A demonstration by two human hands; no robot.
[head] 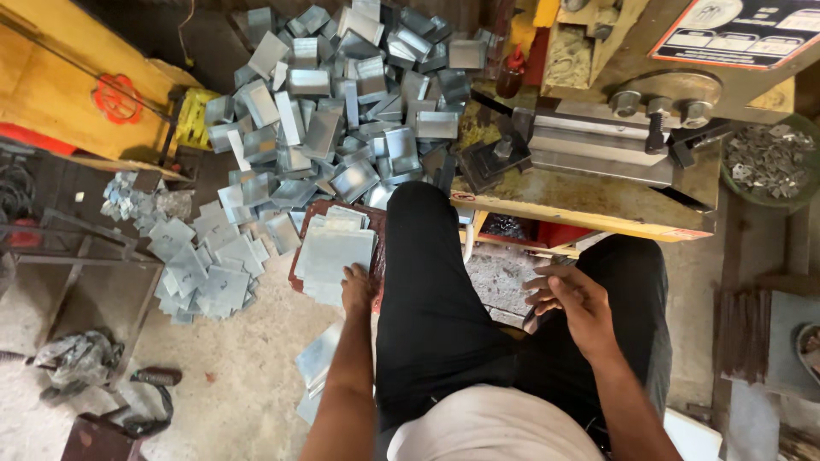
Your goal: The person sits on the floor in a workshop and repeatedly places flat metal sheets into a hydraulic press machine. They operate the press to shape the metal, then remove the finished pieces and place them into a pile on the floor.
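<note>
The left hand [356, 287] rested fingers-down on the near edge of a stack of flat grey sheet-metal blanks [335, 249], its grip spread and pinching nothing, apparently to draw one off. Behind the stack lay a heap of bent grey metal pieces [350, 94]. To the stack's right, the right hand [571, 297] hovered loosely curled, empty, below the yellow press bench [589, 203].

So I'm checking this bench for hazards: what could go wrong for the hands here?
The left hand rests on a stack of flat sheet-metal blanks; bare skin on those edges could get cut. The stack overhangs its red tray and may slide off. The right hand hangs open near the yellow press, a possible pinch point.
</note>
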